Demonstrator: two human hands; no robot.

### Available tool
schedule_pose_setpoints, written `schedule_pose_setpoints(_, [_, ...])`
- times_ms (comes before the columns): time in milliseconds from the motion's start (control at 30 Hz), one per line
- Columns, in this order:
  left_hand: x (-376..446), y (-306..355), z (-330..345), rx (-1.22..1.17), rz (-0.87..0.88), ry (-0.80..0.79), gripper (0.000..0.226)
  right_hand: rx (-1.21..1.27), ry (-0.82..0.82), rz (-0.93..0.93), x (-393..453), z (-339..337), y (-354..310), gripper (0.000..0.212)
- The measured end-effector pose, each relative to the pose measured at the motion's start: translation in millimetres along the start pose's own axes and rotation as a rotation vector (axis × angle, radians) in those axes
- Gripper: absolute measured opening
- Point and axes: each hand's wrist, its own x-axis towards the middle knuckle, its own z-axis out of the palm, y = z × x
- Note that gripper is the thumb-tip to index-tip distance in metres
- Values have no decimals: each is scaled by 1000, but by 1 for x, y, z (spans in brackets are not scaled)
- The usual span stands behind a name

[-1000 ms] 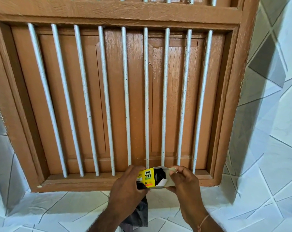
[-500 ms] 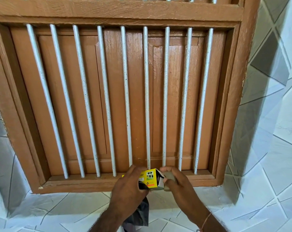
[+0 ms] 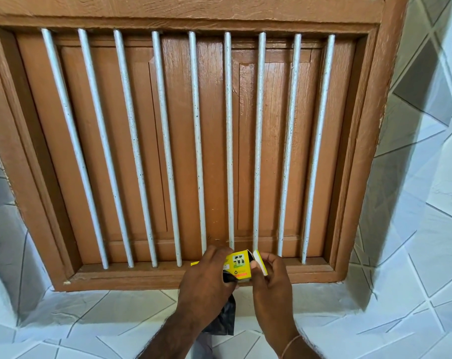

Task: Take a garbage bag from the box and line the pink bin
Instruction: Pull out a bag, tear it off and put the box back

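A small yellow garbage bag box (image 3: 237, 265) sits at the wooden window sill, held between both hands. My left hand (image 3: 206, 278) grips its left side and also holds a dark grey garbage bag (image 3: 223, 320) that hangs down below the palm. My right hand (image 3: 270, 278) pinches the box's white end flap (image 3: 260, 261) at its right end. The box's dark opening shows beside that flap. The pink bin is not in view.
A brown wooden window frame (image 3: 359, 151) with shut wooden shutters and several vertical white metal bars (image 3: 228, 141) fills the view. Its sill (image 3: 131, 277) runs just behind the box. White patterned wall tiles (image 3: 413, 255) surround the frame.
Both hands with the box have shifted slightly right along the sill. The right-hand fingers have moved on the end flap, which stands partly raised again beside the dark opening. The view has tilted a little.
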Motion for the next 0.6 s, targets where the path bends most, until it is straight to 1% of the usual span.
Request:
schedule_pose_setpoints(67, [0,1,2,7,1,1,56,-4,8,-11,-3,2,1,13])
schedule_pose_setpoints(200, [0,1,4,24,-5,0,57,83,23,71,-4,5,5,11])
schedule_pose_setpoints(300, [0,4,7,51,11,15,57,6,93,70,-4,6,5,2])
schedule_pose_setpoints(467, [0,12,12,57,-15,17,58,11,191,45,-4,9,1,6])
schedule_pose_setpoints(600, [1,16,13,73,-29,24,58,28,184,5,-8,10,-1,9])
